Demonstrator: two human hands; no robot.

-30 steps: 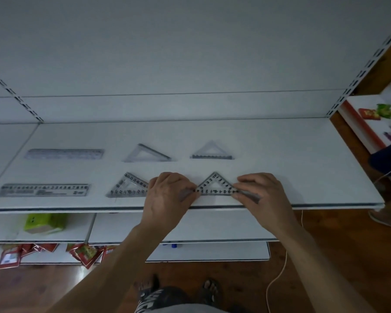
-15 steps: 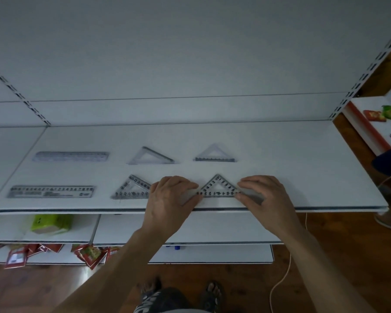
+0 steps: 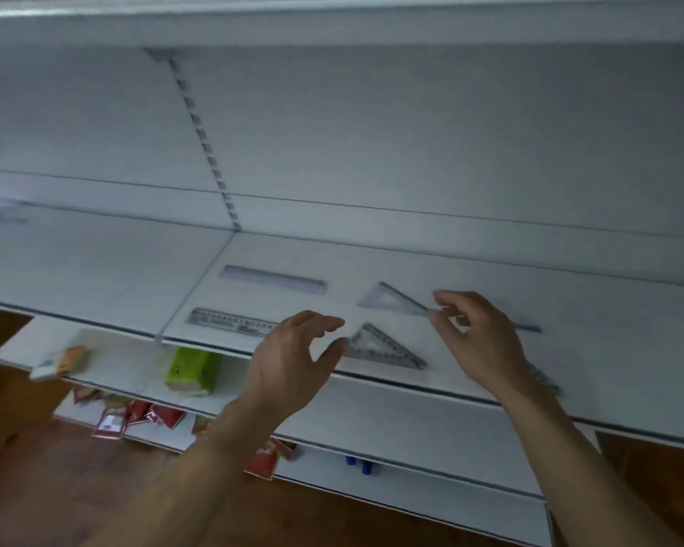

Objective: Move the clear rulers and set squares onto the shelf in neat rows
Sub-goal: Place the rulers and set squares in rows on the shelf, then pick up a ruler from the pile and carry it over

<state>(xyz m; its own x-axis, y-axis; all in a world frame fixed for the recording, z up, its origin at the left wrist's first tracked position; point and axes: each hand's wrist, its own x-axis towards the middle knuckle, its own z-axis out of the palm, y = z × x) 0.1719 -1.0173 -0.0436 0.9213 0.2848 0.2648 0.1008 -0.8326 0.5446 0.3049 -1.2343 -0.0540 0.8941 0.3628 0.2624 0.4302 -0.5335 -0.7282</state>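
Observation:
On the white shelf (image 3: pixel 372 266) lie two clear rulers, a back ruler (image 3: pixel 273 279) and a front ruler (image 3: pixel 230 320). To their right are a back set square (image 3: pixel 391 300) and a front set square (image 3: pixel 384 349). More set squares lie mostly hidden behind my right hand; an edge of one (image 3: pixel 530 328) shows. My left hand (image 3: pixel 293 361) hovers over the shelf's front edge, fingers relaxed and holding nothing. My right hand (image 3: pixel 478 337) is raised above the shelf, fingers loosely spread, also holding nothing.
A lower shelf (image 3: pixel 127 369) carries a green pack (image 3: pixel 192 371) and an orange-and-white pack (image 3: pixel 62 361). Red packets (image 3: pixel 135 416) lie on the bottom shelf, with blue caps (image 3: pixel 358 465) further right. Wooden floor lies below. An upper shelf (image 3: pixel 332 17) overhangs.
Both hands have let go of the front set square and lifted off the shelf. The view has swung left and tilted, and the picture is blurred.

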